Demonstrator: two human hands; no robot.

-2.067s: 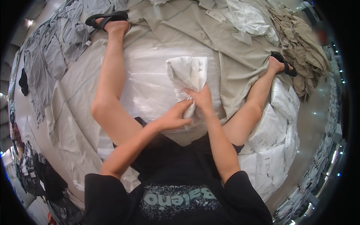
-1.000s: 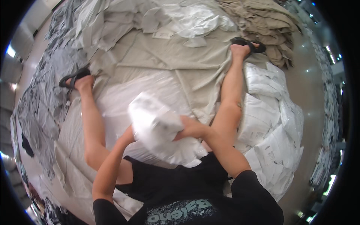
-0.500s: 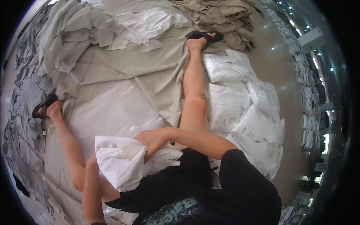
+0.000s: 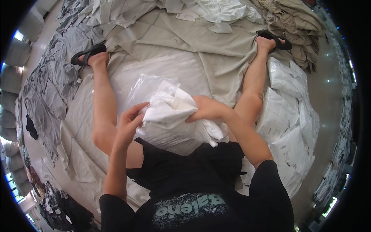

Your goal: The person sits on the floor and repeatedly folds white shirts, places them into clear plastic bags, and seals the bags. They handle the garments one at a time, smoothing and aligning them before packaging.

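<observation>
Head view: I see both hands on a folded white cloth garment above the lap.

My left hand [image 4: 129,125] pinches the clear plastic bag [image 4: 145,87] at the folded white cloth garment [image 4: 172,110], fingers clenched on its left edge; my right hand [image 4: 206,108] grasps the garment's right side. Packed white bags [image 4: 286,127] lie stacked right; grey fabric pieces [image 4: 50,85] spread far left on the floor.
</observation>
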